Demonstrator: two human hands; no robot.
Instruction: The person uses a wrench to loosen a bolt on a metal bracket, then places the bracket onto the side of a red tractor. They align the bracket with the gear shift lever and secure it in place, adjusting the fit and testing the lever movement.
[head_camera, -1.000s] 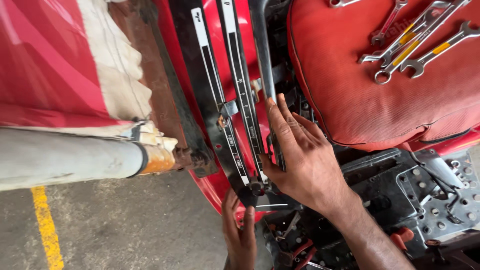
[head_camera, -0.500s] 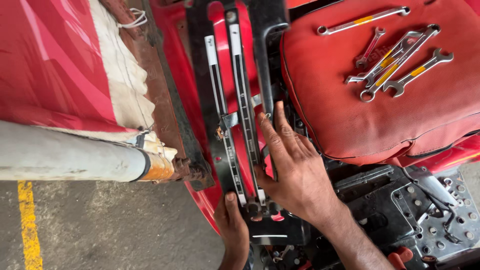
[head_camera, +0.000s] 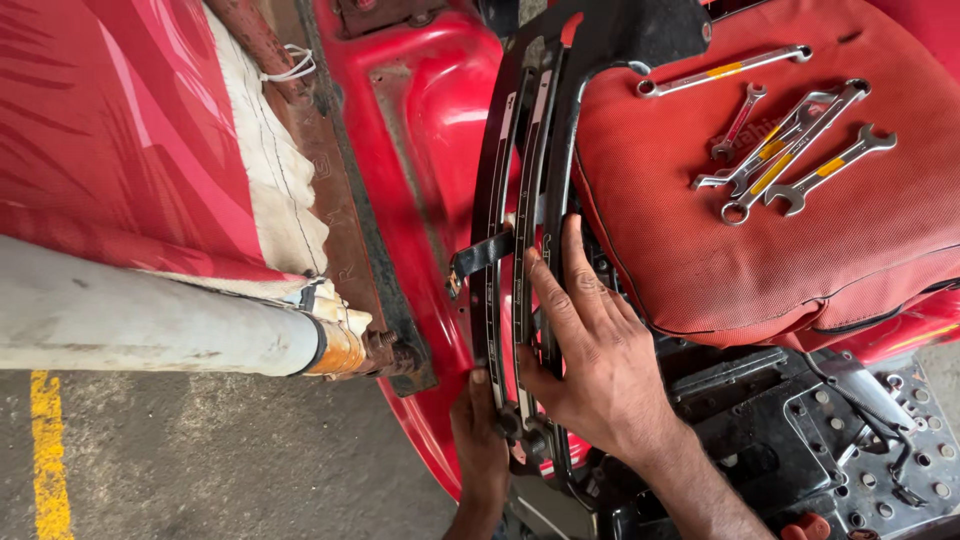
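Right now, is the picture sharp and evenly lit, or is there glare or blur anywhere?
Head view: daylight, mostly sharp; soft glare on the red fender; wrenches gleam on the seat; the right hand is crisp, the left hand lies in shadow below; straight parts bow near the edges, a wide-lens effect.

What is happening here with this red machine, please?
A person works with bare hands on a curved black slotted bracket fixed beside the red seat of a red vehicle. The right hand lies flat on the bracket's rails, fingers spread. The left hand reaches from below and touches the bracket's lower end near a bolt. Several wrenches lie loose on the seat cushion, none in hand. A pale pipe runs along the left.
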